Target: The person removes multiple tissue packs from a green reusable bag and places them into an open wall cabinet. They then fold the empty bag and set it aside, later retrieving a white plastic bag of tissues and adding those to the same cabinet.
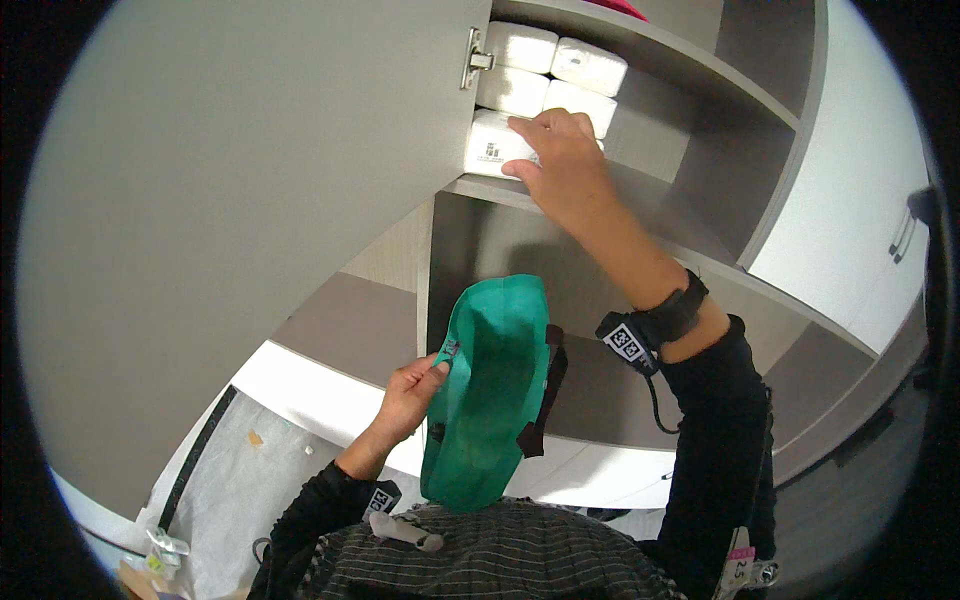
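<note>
My left hand [414, 390] pinches the rim of a green fabric bag [487, 390] that hangs open-mouthed in front of me. Dark brown straps [553, 382] hang along its right side. The bag's inside looks bare as far as I can see. My right hand [559, 157] reaches into the upper cabinet compartment, thumb and fingers spread before a white plastic-wrapped paper pack [491, 146] at the bottom of a stack. Whether the fingertips touch that pack is hard to tell. More white packs [521, 49] are stacked above and beside it, in two columns.
A large grey cabinet door [247, 195] stands swung out at the left on a metal hinge [475, 60]. A shelf board [495, 191] runs below the packs. White doors [847, 195] with a handle are at the right. Small scraps lie on the light floor [247, 480].
</note>
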A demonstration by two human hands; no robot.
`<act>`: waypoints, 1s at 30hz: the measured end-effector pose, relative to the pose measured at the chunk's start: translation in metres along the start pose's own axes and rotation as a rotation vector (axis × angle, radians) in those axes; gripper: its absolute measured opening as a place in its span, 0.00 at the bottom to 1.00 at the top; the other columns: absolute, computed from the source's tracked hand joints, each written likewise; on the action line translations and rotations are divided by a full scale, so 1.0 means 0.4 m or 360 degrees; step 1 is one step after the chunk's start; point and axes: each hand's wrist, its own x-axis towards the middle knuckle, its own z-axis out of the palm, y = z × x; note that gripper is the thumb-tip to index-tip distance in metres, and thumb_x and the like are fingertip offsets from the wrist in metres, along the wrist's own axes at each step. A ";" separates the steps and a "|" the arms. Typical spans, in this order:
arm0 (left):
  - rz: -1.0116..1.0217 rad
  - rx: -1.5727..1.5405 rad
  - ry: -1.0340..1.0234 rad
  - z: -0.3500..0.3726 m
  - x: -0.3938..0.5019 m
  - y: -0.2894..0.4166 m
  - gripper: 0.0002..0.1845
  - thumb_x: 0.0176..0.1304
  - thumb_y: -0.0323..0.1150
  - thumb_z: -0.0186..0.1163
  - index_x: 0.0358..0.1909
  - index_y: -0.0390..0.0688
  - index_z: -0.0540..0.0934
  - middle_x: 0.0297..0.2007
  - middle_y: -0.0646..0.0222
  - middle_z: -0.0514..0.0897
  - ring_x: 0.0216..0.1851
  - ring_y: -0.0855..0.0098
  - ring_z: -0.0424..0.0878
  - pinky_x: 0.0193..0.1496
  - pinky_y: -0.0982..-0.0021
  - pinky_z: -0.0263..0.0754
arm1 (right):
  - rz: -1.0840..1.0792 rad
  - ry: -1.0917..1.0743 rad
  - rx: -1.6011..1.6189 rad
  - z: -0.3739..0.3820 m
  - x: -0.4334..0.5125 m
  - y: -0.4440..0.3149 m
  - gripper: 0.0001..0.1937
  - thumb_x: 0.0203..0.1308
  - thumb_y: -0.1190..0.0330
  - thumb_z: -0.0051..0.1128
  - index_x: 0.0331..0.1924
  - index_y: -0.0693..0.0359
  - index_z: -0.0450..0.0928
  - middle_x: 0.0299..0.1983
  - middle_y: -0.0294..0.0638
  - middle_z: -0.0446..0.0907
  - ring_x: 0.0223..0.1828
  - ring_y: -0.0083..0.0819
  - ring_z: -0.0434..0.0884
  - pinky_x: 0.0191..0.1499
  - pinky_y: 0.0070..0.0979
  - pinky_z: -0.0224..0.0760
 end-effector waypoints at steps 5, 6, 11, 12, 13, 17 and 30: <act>-0.0015 0.0099 0.0076 -0.003 -0.007 0.003 0.18 0.78 0.40 0.55 0.59 0.39 0.81 0.45 0.71 0.87 0.42 0.79 0.82 0.49 0.74 0.78 | -0.0052 0.0148 -0.0170 0.017 0.008 0.021 0.18 0.53 0.61 0.74 0.46 0.59 0.86 0.42 0.48 0.80 0.45 0.47 0.79 0.48 0.39 0.76; 0.0006 0.0012 0.0023 -0.002 -0.008 0.005 0.18 0.78 0.40 0.55 0.59 0.39 0.81 0.45 0.71 0.87 0.43 0.79 0.82 0.49 0.74 0.78 | -0.0014 0.0143 -0.0143 0.026 0.011 0.023 0.17 0.53 0.62 0.74 0.46 0.59 0.86 0.42 0.48 0.80 0.45 0.47 0.79 0.48 0.39 0.76; 0.0001 0.0085 0.0028 0.007 -0.010 0.016 0.18 0.79 0.39 0.52 0.58 0.38 0.81 0.42 0.75 0.86 0.42 0.82 0.80 0.48 0.76 0.76 | 0.0130 0.0100 0.0525 0.072 0.045 0.039 0.16 0.58 0.60 0.70 0.45 0.61 0.86 0.42 0.49 0.80 0.44 0.44 0.81 0.48 0.36 0.76; 0.0012 0.0034 -0.0006 0.008 -0.009 0.017 0.17 0.79 0.38 0.51 0.58 0.38 0.81 0.40 0.76 0.85 0.41 0.84 0.79 0.48 0.78 0.76 | 0.0185 0.0068 0.0566 0.072 0.050 0.045 0.16 0.59 0.59 0.69 0.45 0.61 0.86 0.42 0.49 0.80 0.44 0.44 0.81 0.48 0.36 0.76; 0.0010 0.0080 0.0017 0.010 -0.009 0.016 0.17 0.79 0.38 0.51 0.58 0.38 0.81 0.40 0.77 0.85 0.40 0.84 0.79 0.47 0.78 0.76 | 0.0253 0.0031 0.0598 0.068 0.053 0.051 0.17 0.60 0.58 0.68 0.45 0.62 0.86 0.41 0.49 0.80 0.44 0.44 0.82 0.48 0.35 0.77; 0.0023 0.0123 -0.0016 0.009 -0.006 0.014 0.17 0.79 0.37 0.52 0.57 0.38 0.81 0.39 0.78 0.85 0.40 0.84 0.78 0.47 0.78 0.75 | 0.0747 -0.0030 0.1295 0.006 0.035 0.071 0.18 0.67 0.57 0.62 0.49 0.62 0.85 0.42 0.47 0.84 0.43 0.36 0.84 0.46 0.29 0.77; -0.0124 0.0064 0.0293 -0.017 -0.019 0.015 0.20 0.76 0.45 0.57 0.55 0.40 0.84 0.40 0.74 0.87 0.40 0.81 0.81 0.47 0.75 0.77 | -0.0062 -0.0014 0.0686 -0.116 -0.264 -0.033 0.15 0.64 0.68 0.61 0.53 0.60 0.81 0.49 0.49 0.83 0.54 0.49 0.80 0.59 0.41 0.71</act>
